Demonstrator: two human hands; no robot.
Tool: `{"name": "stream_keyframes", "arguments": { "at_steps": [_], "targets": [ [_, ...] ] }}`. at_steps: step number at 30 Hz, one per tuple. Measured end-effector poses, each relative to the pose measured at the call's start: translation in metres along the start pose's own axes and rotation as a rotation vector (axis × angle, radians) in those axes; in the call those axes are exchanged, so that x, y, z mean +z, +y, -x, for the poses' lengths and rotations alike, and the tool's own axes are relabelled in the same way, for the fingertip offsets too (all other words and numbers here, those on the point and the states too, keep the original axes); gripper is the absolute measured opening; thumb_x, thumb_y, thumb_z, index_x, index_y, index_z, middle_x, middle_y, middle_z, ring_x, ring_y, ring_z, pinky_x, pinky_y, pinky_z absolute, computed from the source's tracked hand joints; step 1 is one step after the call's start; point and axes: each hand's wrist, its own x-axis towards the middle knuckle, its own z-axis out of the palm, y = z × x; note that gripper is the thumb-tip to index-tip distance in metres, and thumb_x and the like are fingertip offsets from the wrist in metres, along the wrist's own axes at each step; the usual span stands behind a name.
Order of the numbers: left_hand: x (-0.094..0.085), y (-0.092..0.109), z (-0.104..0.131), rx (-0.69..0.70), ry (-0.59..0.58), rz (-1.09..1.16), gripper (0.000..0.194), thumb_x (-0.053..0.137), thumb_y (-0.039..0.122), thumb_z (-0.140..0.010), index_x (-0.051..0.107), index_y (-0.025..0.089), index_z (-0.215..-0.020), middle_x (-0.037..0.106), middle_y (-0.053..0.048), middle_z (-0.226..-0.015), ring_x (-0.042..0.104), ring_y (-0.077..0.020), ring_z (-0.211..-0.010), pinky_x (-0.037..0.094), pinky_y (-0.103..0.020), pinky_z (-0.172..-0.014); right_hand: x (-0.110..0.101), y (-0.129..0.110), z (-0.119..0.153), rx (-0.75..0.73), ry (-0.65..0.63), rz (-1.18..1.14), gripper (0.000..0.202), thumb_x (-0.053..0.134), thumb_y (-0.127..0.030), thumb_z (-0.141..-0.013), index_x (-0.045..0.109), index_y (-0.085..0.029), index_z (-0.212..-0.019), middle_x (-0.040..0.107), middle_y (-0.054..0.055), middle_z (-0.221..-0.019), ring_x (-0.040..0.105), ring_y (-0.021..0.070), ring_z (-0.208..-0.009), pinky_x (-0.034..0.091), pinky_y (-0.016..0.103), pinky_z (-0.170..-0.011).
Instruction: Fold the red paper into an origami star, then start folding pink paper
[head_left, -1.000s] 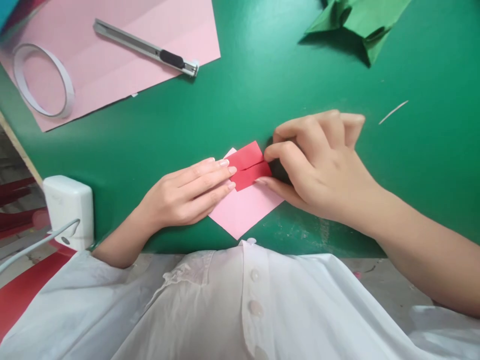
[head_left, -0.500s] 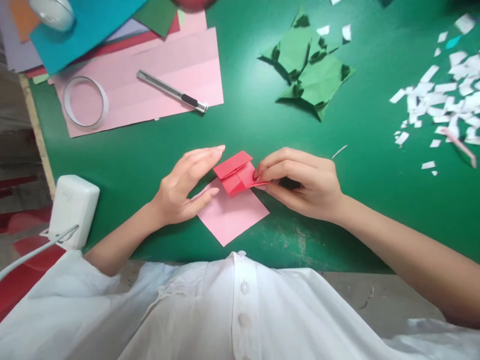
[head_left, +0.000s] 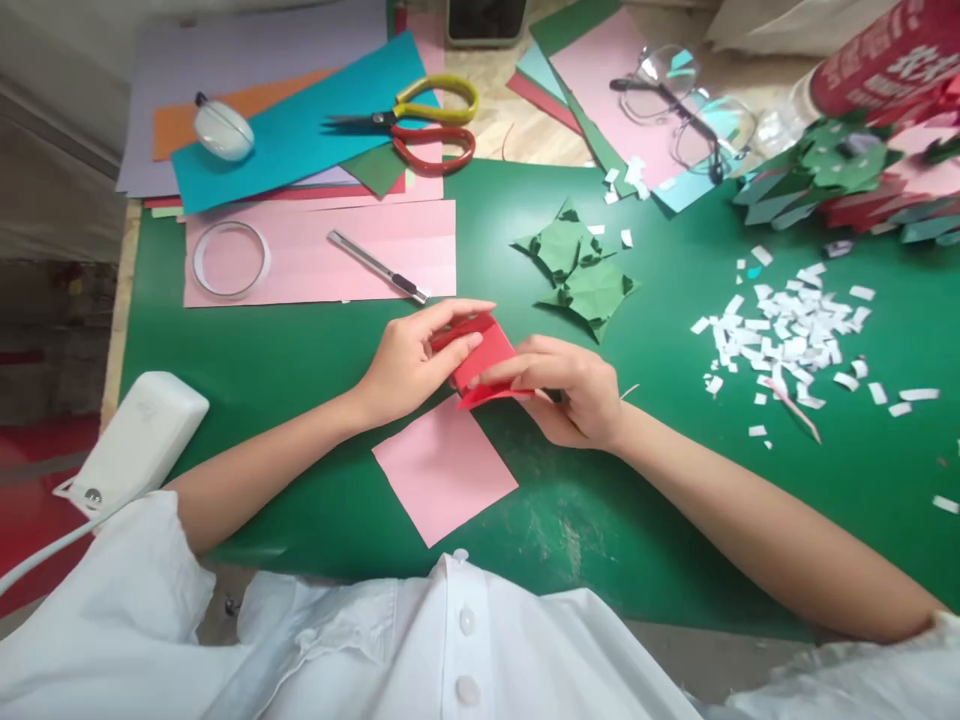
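Centrally, folded red paper (head_left: pixel 493 352) held between left hand (head_left: pixel 409 358) and right hand (head_left: pixel 576 392).

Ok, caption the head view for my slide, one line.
Left hand and right hand hold a folded red paper, with a pink square close by and green folded shapes farther off.

No words, brands or numbers can be read. At the upper right of the frame, a red bottle (head_left: pixel 855 75) carries white characters (head_left: pixel 911 65), too unclear to make out.
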Motion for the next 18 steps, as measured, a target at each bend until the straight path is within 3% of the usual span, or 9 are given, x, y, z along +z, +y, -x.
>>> {"name": "stream_keyframes", "arguments": {
  "at_steps": [4,7,9,13,18],
  "targets": [
    [-0.004,0.003,0.001,-0.083,0.012,-0.007,0.035,0.064,0.037,-0.095,0.073,0.019,-0.123,0.078,-0.005,-0.119,0.076,-0.0156,-0.101,0.061,-0.022,-0.088,-0.003,-0.004,0.004,-0.048,-0.043,0.158,0.013,0.062,-0.024,-0.098,0.071,-0.019,-0.106,0.077,0.004,-0.090,0.061,0.0140,-0.077,0.051,0.026,-0.067],
    [-0.006,0.005,0.004,-0.099,-0.003,0.025,0.030,0.065,0.036,-0.095,0.076,0.020,-0.118,0.079,-0.004,-0.117,0.077,-0.0144,-0.098,0.060,-0.019,-0.084,-0.001,-0.005,0.004,-0.188,0.070,0.377,0.018,0.074,-0.015,-0.087,0.069,-0.021,-0.103,0.079,-0.005,-0.086,0.057,0.0155,-0.077,0.043,0.031,-0.064],
    [-0.007,0.007,0.005,-0.090,-0.008,0.030,0.028,0.066,0.034,-0.095,0.077,0.020,-0.116,0.080,-0.003,-0.115,0.076,-0.0136,-0.096,0.060,-0.018,-0.083,0.001,-0.006,0.003,-0.271,0.119,0.488,0.013,0.070,-0.013,-0.090,0.072,-0.025,-0.096,0.078,-0.010,-0.081,0.055,0.0145,-0.075,0.039,0.033,-0.063],
    [-0.011,0.011,0.005,-0.102,-0.120,-0.008,0.027,0.067,0.037,-0.093,0.079,0.023,-0.113,0.081,-0.001,-0.105,0.073,-0.0113,-0.082,0.056,-0.017,-0.071,-0.001,-0.009,0.002,-0.304,0.065,0.577,0.030,0.058,-0.014,-0.098,0.075,-0.031,-0.082,0.076,-0.012,-0.081,0.059,0.0106,-0.075,0.037,0.033,-0.064],
    [-0.013,0.014,0.006,-0.138,-0.146,-0.036,0.025,0.068,0.034,-0.091,0.080,0.022,-0.109,0.081,0.000,-0.095,0.070,-0.0104,-0.074,0.055,-0.018,-0.067,-0.013,-0.015,0.004,-0.265,-0.107,0.434,0.021,0.064,-0.012,-0.094,0.073,-0.027,-0.082,0.079,-0.005,-0.092,0.072,0.0113,-0.096,0.050,0.030,-0.069]
  ]
}}
